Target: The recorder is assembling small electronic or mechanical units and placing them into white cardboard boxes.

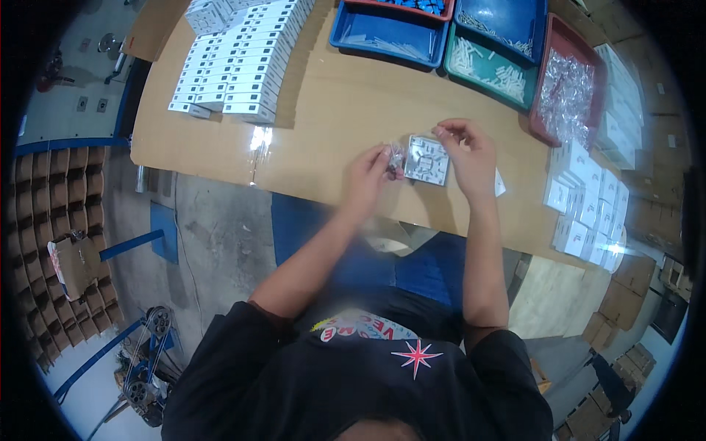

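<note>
Near the front edge of the table, my left hand (368,176) is closed on a small clear plastic bag (396,157) with small parts in it. Just right of the bag is a square white and grey piece (426,160) with a patterned, shiny face. My right hand (471,151) is beside that piece's upper right corner, thumb and forefinger pinched together. What the pinch holds is too small to make out. Partly hidden behind my right wrist, a white paper or card (500,184) lies on the table.
Long stacks of white boxes (250,73) stand at the far left of the brown table (331,95). Along the back right are a blue bin (390,55), a green bin (489,88) of white plugs and a red bin (566,95) of clear bags. More white boxes (585,198) fill the right edge.
</note>
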Demonstrator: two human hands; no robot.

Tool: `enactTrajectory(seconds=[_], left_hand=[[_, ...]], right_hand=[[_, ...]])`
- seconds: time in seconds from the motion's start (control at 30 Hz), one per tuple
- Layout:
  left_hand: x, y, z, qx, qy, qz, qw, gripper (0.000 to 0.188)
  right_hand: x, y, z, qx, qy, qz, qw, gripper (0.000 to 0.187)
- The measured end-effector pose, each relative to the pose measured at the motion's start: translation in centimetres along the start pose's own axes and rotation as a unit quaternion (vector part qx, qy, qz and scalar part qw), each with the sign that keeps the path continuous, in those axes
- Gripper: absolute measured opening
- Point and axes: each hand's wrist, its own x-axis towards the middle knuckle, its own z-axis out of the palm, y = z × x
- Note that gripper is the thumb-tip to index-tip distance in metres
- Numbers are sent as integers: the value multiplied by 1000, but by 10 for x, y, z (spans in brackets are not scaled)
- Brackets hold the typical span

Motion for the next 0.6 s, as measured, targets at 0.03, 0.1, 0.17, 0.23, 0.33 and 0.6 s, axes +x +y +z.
enactTrajectory(seconds=[0.03,0.1,0.17,0.23,0.33,0.6], left_hand=[[-2,0,1,0,8,-7,1000,25],[-4,-2,2,14,0,-1,1000,25],[-8,-2,3,28,-10,5,1000,25],[-12,-1,4,72,-13,20,997,25],[-18,2,7,103,-16,28,994,25],[-26,8,11,117,-21,44,992,25]], right_hand=[[-12,-3,2,0,1,2,1000,12],[-28,-7,7,21,-3,19,1000,13],[-38,-5,10,26,2,18,999,14],[-45,-9,11,-5,7,16,1000,15],[-48,-9,10,-10,16,7,1000,16],[-55,-19,9,-24,8,-12,1000,16]])
